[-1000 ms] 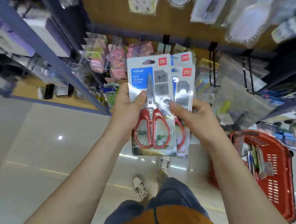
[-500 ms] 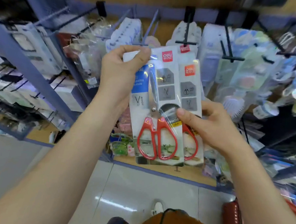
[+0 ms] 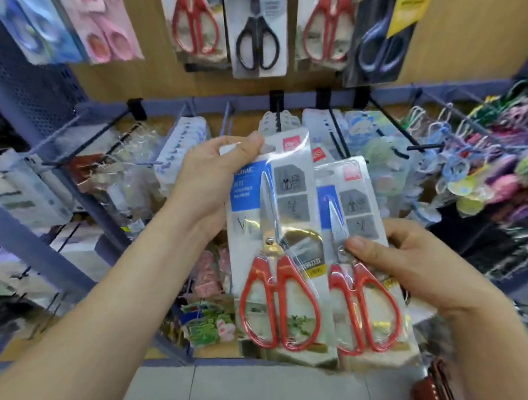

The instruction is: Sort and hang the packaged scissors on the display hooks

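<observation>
Wood wall [image 3: 463, 42] of a shop at the back, full of hooks and hung goods. Out in front, two packs of red-handled scissors, both off the hooks and up in the air before the shelves. On the left side, the bigger pack [image 3: 280, 246], pinched at its top corner by the left hand [image 3: 208, 181], thumb on the front. Touching it, edges overlapping, the smaller pack [image 3: 363, 266], gripped by the right hand [image 3: 406, 262], thumb pressed on the front near the blades. Maybe a third pack [image 3: 318, 155] peeking out between them; hard to tell.

Looks like the sorting step: big split from small. None of these hung yet.

Higher up, red scissors packs [image 3: 195, 22] and a black pair [image 3: 259, 37] already on hooks, so likely the right place for these too. Lower down, black hooks [image 3: 337, 127] with other small goods.

Left to do: find the matching hook, then slip each pack's hole over it.
</observation>
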`<action>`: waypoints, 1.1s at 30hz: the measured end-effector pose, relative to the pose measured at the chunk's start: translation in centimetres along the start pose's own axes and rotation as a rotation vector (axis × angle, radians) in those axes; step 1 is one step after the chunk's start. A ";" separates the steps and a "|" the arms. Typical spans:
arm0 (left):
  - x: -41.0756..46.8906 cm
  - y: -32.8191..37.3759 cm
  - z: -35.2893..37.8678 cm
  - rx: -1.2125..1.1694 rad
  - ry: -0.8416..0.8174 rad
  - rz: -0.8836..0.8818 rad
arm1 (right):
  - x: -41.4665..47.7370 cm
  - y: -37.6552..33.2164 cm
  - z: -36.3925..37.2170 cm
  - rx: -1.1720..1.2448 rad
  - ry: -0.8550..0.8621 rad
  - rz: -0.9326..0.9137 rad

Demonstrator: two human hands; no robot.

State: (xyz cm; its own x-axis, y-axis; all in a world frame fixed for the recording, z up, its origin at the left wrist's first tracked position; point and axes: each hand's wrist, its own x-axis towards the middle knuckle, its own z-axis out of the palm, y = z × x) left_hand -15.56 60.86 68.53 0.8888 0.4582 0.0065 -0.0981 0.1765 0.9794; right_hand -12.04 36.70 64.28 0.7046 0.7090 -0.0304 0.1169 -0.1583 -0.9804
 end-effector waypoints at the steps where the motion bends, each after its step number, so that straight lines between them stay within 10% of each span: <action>1: 0.1 0.4 0.1 -0.004 -0.015 0.015 | -0.6 -0.1 -0.2 0.022 0.044 0.006; 12: 1.3 5.3 0.2 0.059 -0.173 0.158 | -3.0 -5.7 0.3 -0.033 0.440 -0.203; 33: 8.6 17.1 11.8 0.235 -0.076 0.670 | 5.3 -13.1 -4.4 -0.005 0.395 -0.389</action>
State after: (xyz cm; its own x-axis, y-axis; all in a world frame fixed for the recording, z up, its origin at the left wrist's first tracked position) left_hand -4.34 57.50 87.72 0.7007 0.3386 0.6280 -0.5427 -0.3183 0.7773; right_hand -6.78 39.47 77.86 0.8177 0.4042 0.4098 0.4237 0.0593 -0.9039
